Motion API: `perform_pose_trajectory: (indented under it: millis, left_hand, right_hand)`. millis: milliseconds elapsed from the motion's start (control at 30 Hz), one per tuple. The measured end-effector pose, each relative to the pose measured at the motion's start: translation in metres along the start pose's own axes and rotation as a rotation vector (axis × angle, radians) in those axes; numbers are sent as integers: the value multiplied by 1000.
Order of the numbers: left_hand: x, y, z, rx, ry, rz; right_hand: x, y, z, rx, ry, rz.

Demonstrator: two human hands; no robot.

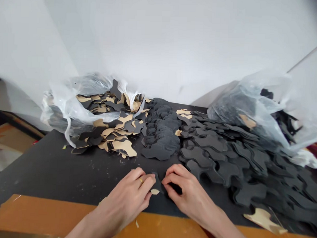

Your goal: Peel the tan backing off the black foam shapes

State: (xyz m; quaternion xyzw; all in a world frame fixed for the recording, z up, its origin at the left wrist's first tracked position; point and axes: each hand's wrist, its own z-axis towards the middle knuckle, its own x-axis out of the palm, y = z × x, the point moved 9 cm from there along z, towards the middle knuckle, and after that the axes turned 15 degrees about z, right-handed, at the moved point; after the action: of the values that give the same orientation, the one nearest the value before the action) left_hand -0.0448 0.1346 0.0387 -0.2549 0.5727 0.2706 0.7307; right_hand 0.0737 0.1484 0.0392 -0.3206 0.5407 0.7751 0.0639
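Observation:
Low over the black table (75, 178), my left hand (131, 191) is closed with thumb and fingers on a small dark curvy-edged pad (157, 182). A ring is on one of its fingers. A little tan paper scrap (155, 191) shows at the pad's near side. My right hand (187, 191) is pinched at the pad's right edge; whatever lies between its fingertips is too small to make out. Just beyond both hands, overlapping dark pads (161, 143) run in rows toward the wall.
On the left, a clear plastic bag (60, 105) spills tan-backed pads (118, 142). Thick black wavy pieces (204, 148) are heaped on the right, before another plastic bag (242, 101). A tan backing piece (265, 220) lies at front right. Brown tape (40, 215) covers the near edge.

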Motion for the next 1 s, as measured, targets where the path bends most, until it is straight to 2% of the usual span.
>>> perform_pose_trajectory:
  millis: [100, 200, 333, 400, 533, 700, 800, 900, 933, 1000]
  left_hand:
    - [6, 5, 4, 10, 80, 47]
    - [13, 17, 8, -27, 147, 0]
    - [11, 30, 11, -82, 141, -151]
    - [7, 31, 9, -89, 114, -234]
    - [4, 30, 1, -82, 101, -359]
    - [11, 31, -4, -93, 128, -336]
    - [15, 32, -5, -78, 139, -349]
    - [18, 36, -6, -89, 157, -374]
    - [18, 37, -7, -88, 160, -381]
    - [15, 37, -8, -73, 155, -391]
  right_hand:
    - [4, 10, 0, -75, 46, 0]
    - [13, 18, -3, -186, 95, -62]
    - [22, 19, -3, -293, 40, -249]
    - [22, 19, -1, -325, -10, -272]
    - [21, 24, 1, -372, -65, -202]
    - [19, 40, -5, -396, 33, -8]
    - [5, 48, -8, -335, 121, 360]
    - [-23, 48, -8, -293, 111, 738]
    - [-33, 45, -7, -289, 76, 785]
    - [-47, 36, -4, -257, -20, 682]
